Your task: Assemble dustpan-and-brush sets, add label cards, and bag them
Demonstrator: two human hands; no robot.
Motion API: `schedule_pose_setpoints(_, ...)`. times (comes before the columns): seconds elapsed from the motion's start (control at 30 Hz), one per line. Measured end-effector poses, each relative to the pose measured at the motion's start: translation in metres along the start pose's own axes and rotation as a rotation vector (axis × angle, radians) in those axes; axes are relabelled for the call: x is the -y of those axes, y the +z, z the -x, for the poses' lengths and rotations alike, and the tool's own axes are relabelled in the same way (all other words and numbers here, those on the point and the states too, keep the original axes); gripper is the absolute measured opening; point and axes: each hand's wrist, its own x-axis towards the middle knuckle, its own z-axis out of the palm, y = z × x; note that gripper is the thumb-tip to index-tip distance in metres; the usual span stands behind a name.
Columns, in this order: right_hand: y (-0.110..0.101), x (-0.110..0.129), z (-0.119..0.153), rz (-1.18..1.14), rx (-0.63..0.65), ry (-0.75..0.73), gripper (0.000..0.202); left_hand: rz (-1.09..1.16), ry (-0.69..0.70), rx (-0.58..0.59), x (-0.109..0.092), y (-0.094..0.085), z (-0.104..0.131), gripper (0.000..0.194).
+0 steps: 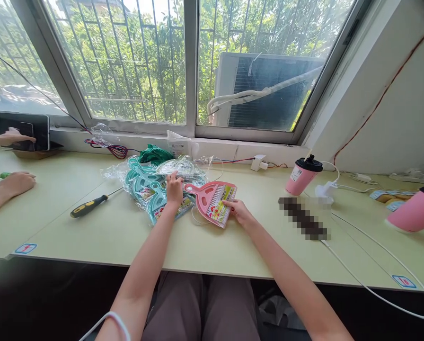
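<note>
- Right hand [238,210] pinches the near right edge of a pink dustpan-and-brush set [212,201], fingers closed on its card label; the set lies flat on the pale green table [205,246], just right of centre.
- Left hand [174,189] rests fingers-down on a heap of teal dustpan sets [151,189] in clear plastic bags; fingers loosely curled, looks like pressing or gripping a bag edge, cannot tell which.
- Progress, judged from layout: one pink set is out and apart from the heap, the teal ones sit bagged and stacked, so most of the pile looks unhandled.
- Screwdriver [93,204] with a black-yellow handle lies left of the heap, untouched.
- White cable [375,265] runs across the right side of the table, near the right forearm; could snag.
- Blurred-out patch right of the pink set, contents unreadable.
- Pink cup [302,176] with black lid stands further right; another pink object [416,210] at the far right edge.
- Far left: another person's hand [15,182] on the table, a second one [11,138] touching a dark tablet [23,130].
- Back: red wires [109,148] by the sill, window [127,61] with bars, AC unit [265,90] outside.
</note>
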Motion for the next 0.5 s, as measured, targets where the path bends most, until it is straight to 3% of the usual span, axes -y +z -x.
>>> schedule_pose_setpoints(0.23,0.0021,0.0033,0.0039,-0.005,0.031,-0.015,0.014,-0.070,-0.023,-0.044,0.0012,-0.0065,-0.0016,0.042)
schedule_pose_setpoints(0.5,0.0034,0.0083,0.0104,0.036,0.035,-0.009,0.012,-0.079,-0.064,-0.035,-0.0003,-0.0109,-0.0028,0.023)
